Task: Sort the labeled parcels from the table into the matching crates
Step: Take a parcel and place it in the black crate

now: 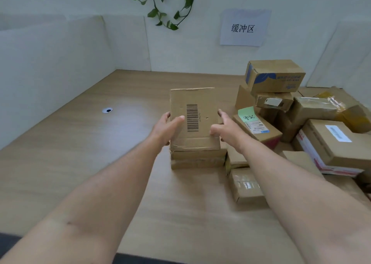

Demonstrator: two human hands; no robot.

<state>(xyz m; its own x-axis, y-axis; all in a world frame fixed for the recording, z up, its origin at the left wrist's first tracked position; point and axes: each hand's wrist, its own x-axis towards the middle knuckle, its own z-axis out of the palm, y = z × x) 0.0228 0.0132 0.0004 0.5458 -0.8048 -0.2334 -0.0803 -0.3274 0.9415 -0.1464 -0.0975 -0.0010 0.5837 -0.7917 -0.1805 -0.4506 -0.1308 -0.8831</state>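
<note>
A flat brown cardboard parcel (pixel 202 107) with a black barcode on its face stands tilted upright near the middle of the wooden table (pixel 90 163). Its lower edge sits on another flat brown box (pixel 198 160). My left hand (pixel 166 129) grips its left edge, thumb on the front face. My right hand (pixel 226 127) holds the right edge, thumb on the front and fingers reaching behind. To the right lies a pile of parcels, among them one with a green sticky note (pixel 259 129) and a blue-printed box (pixel 275 76) on top. No crate is in view.
A white and red box (pixel 331 149) and a small taped box (pixel 247 187) lie at the right, close to my right forearm. White partition panels (pixel 50 66) wall the table at the left and back. A paper sign (pixel 244 28) hangs on the back wall. A cable hole (pixel 107 110) sits at the left.
</note>
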